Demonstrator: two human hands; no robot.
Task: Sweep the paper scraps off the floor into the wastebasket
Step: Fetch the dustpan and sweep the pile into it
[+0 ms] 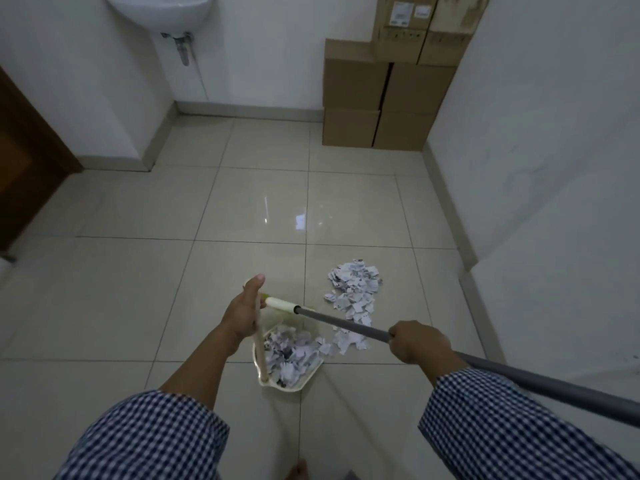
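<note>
the step in hand looks like the gathering stage: scraps are being swept into a dustpan, and the wastebasket is not in view, so the emptying appears not yet done.

nearest, two checked sleeves (145, 434) reach forward. the left hand (244, 311) is closed round the upright handle (259, 344) of the dustpan (287, 384), thumb up, steadying it on the floor (138, 289). the pan sits just below and right of that hand, its mouth turned toward the right, already holding a heap of torn paper (294, 355).

the right hand (420, 342) is closed round the grey broom shaft (346, 323), which runs from lower right across to a cream collar (280, 304) just beside the left hand's thumb side. the broom head is hidden behind the left hand and the pan, so how it meets the floor cannot be told.

between the two hands and just beyond the shaft lie the loose scraps (353, 292): small white pieces with dark print, crumpled, in a trail that starts at the pan's lip and widens to a clump farther out from the right hand. they look light and likely to scatter.

the next move probably calls for drawing the broom behind the far clump and pulling it toward the pan in short, gentle strokes, the left hand keeping the lip flat on the tile.

farther off stand boxes (381, 98) and a basin (162, 8).
</note>
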